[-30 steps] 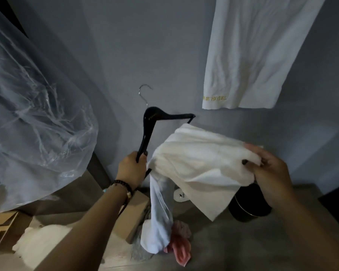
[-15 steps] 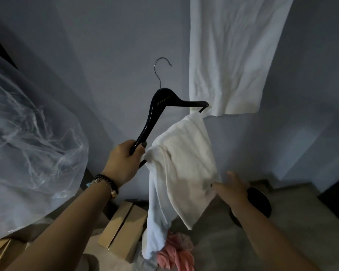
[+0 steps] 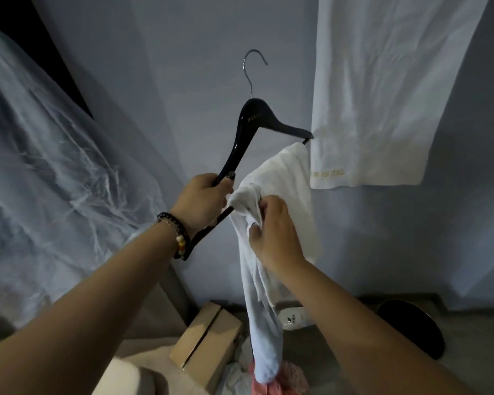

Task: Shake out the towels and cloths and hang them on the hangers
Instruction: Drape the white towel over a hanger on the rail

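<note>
Dim grey wall [image 3: 183, 52]; cardboard box [image 3: 206, 349] on the floor [image 3: 468, 332].

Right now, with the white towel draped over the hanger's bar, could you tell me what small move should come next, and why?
Probably the right hand should pull the bunched fold along the bar to spread it. The white towel is crumpled near the left hand, which grips the black hanger tilted, and one end hangs far lower than the other, so it looks uneven.
</note>
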The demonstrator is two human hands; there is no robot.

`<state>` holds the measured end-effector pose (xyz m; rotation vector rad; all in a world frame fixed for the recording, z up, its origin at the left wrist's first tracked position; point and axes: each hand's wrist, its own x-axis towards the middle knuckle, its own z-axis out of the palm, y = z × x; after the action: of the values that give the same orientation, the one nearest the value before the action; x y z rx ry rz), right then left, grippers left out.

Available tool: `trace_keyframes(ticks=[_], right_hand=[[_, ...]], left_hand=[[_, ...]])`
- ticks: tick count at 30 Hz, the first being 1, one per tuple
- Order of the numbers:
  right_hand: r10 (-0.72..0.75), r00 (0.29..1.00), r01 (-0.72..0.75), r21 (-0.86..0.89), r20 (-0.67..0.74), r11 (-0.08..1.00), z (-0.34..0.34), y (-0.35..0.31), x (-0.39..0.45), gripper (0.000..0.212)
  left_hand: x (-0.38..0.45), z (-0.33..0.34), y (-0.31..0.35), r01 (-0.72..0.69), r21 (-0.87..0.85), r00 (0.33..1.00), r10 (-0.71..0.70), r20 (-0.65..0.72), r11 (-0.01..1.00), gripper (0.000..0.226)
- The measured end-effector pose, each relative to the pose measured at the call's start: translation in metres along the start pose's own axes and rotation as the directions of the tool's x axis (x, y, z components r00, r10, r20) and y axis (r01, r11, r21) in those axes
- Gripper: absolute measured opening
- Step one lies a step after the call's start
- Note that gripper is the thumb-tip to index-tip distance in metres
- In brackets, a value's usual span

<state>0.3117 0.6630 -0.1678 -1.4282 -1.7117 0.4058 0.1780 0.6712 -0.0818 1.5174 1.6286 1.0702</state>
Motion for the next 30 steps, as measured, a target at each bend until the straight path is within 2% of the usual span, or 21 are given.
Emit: trace_keyframes(ticks=[2,4,8,10,12,14,15,17,19,26,30], right_hand=[[0.078,0.981,-0.104,0.141,0.180,0.984,-0.016,-0.005,0.016,0.010],[0.137,0.937,-0.219,0.234,0.322,0.947,-0.035,-0.012,0.035,0.012],[0.168,0.918,-0.265,0.240,0.360,0.934,-0.055,-0.033,0.054,0.029],[0.113,0.948,-0.175,0.188,0.297,0.966,-0.056,-0.040,0.044,0.029],[-0.072,0.973,0.062,0.056,0.219,0.997,-0.057,-0.040,0.021,0.022],[-0.229,0.948,0.258,-0.110,0.220,0.960,-0.058,-0.032,-0.002,0.022],[-0.229,0.945,0.271,-0.170,0.232,0.948,-0.061,-0.026,-0.008,0.021],[-0.117,0.959,0.182,-0.248,0.256,0.952,-0.066,-0.015,-0.009,0.010],[-0.076,0.958,0.155,-0.274,0.277,0.949,-0.067,-0.010,-0.008,0.030],[-0.190,0.903,0.326,-0.327,0.384,0.887,-0.076,-0.009,-0.050,0.012],[-0.208,0.890,0.350,-0.314,0.407,0.882,-0.075,0.009,-0.064,0.023]], left_hand=[[0.007,-0.007,0.004,0.033,0.027,0.999,-0.034,0.019,0.999,0.030],[0.012,-0.007,0.003,0.087,0.056,0.995,-0.090,0.049,0.995,0.029],[0.014,0.009,-0.007,0.196,0.068,0.965,-0.205,0.163,0.978,0.030],[0.014,0.018,-0.012,0.212,0.094,0.955,-0.226,0.192,0.973,0.031],[0.016,0.022,-0.015,0.247,0.077,0.951,-0.257,0.171,0.966,0.033],[0.018,0.022,-0.019,0.313,0.001,0.941,-0.310,0.133,0.950,0.032],[0.018,0.023,-0.021,0.336,-0.034,0.936,-0.330,0.121,0.941,0.031],[0.018,0.029,-0.024,0.342,-0.054,0.936,-0.335,0.108,0.938,0.030],[0.017,0.039,-0.025,0.317,-0.022,0.944,-0.314,0.101,0.948,0.032],[0.034,0.061,-0.013,0.221,0.042,0.975,-0.223,0.025,0.974,0.038],[0.038,0.076,0.001,0.166,0.087,0.983,-0.172,0.071,0.982,0.038]])
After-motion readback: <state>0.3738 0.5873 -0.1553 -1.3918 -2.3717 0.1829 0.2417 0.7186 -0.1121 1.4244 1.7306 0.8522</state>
